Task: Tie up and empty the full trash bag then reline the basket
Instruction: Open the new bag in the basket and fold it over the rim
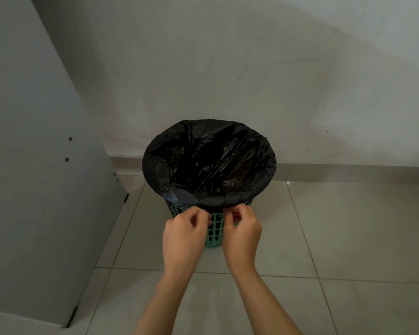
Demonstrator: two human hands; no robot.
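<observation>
A green lattice basket [214,229] stands on the tiled floor against the wall. A black trash bag [208,163] lines it, its edge folded over the rim all round and its inside crumpled and dark. My left hand [184,234] and my right hand [241,232] are side by side at the near rim. Each pinches the folded-down hem of the bag between thumb and curled fingers. What lies inside the bag is hidden in shadow.
A grey cabinet panel [41,146] with small screws rises at the left, close to the basket. A pale wall [252,68] with a tiled skirting stands behind. Glossy beige floor tiles [336,238] spread to the right and toward me.
</observation>
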